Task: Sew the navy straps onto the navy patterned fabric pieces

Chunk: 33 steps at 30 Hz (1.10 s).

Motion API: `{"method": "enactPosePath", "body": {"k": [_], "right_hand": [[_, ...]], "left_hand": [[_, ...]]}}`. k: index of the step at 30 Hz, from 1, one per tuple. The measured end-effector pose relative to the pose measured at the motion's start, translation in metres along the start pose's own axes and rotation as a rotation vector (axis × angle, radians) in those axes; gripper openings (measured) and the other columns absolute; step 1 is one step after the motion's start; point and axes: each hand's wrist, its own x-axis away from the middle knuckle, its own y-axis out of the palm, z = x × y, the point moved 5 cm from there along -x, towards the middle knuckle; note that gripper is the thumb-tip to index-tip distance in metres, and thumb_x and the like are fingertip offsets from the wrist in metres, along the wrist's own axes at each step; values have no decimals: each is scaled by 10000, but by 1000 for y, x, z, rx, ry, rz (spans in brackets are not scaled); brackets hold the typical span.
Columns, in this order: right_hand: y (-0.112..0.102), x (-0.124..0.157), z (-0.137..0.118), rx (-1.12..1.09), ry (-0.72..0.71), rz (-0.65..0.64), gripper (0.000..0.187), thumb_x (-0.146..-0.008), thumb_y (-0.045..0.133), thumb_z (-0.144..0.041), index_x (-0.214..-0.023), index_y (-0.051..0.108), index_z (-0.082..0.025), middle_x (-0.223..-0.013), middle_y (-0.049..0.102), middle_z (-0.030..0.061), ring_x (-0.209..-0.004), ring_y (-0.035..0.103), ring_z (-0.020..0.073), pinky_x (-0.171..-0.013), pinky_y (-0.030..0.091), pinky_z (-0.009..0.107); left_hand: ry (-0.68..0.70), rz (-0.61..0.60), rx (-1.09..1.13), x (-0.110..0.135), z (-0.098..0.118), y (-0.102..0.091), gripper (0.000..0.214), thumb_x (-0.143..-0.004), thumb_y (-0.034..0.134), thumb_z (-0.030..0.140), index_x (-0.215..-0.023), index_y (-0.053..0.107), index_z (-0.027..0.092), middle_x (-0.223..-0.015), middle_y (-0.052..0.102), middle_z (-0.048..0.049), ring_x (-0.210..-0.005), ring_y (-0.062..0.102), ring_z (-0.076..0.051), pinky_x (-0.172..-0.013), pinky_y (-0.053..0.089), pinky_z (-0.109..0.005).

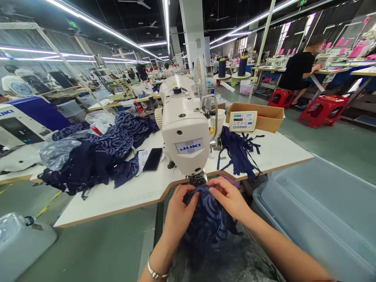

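Note:
A dark blue patterned fabric piece (210, 213) hangs from under the head of a white sewing machine (188, 125), its upper edge close to the needle area. My left hand (183, 205) pinches that edge between thumb and fingers on the left side. On the right, my right hand (227, 196) grips the same edge, thumb and fingers closed on the cloth. The needle and presser foot are partly hidden behind the machine head and my fingers.
Navy patterned garments (105, 145) lie heaped on the left of the white table (126, 201), beside a black phone (152, 159). Dark fabric strips (237, 150) and a control panel (243, 120) sit right, before a cardboard box (268, 116). A translucent bin (323, 203) stands right; a person (299, 68) sits beyond.

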Motion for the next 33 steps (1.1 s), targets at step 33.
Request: {"method": "enactPosePath", "body": {"k": [33], "right_hand": [[-80, -137, 87, 1249, 480, 36, 270, -933, 561, -306, -1137, 585, -130, -1098, 650, 78, -933, 648, 190, -818, 544, 385]], "left_hand": [[652, 228, -689, 18, 4, 24, 385, -959, 470, 338, -1275, 536, 126, -1237, 636, -126, -1084, 612, -250, -925, 380, -380]]}}
